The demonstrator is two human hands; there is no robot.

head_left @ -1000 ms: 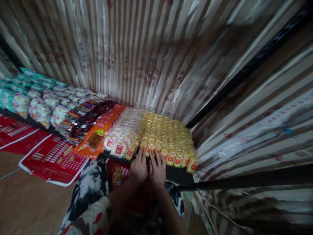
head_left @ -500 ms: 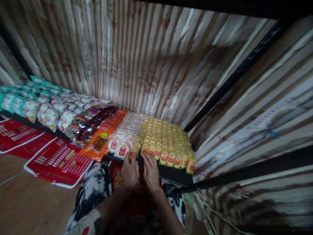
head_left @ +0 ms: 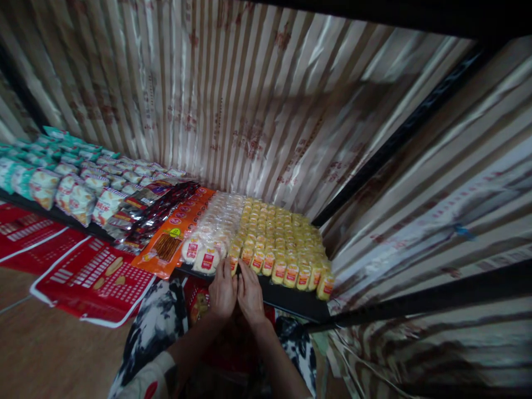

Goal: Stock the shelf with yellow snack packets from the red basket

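Note:
Rows of small yellow-wrapped snack packs with red-and-orange labels [head_left: 279, 271] stand on a black shelf [head_left: 291, 297]. At the left front corner of these rows, one yellow pack [head_left: 234, 264] shows between my fingertips. My left hand [head_left: 223, 292] reaches up to its left side, fingers stretched out and close together. On its other side is my right hand [head_left: 250, 292], fingers also extended, tips against the front of the row. The hands lie side by side, nearly touching. White round snack packs with red labels [head_left: 208, 259] sit just left of my left fingertips.
Left along the shelf lie an orange pretzel-stick bag [head_left: 168, 246], dark shiny packets [head_left: 166, 206], white snack bags [head_left: 75, 195] and teal bags [head_left: 19, 177]. Red printed bags [head_left: 100, 277] hang below. Striped sheeting [head_left: 249, 111] backs the shelf; a black post [head_left: 386, 149] slants at right.
My right hand has shifted slightly left, closing the gap to my left hand. The yellow pack at the corner now shows more between the fingertips. The view has shifted slightly.

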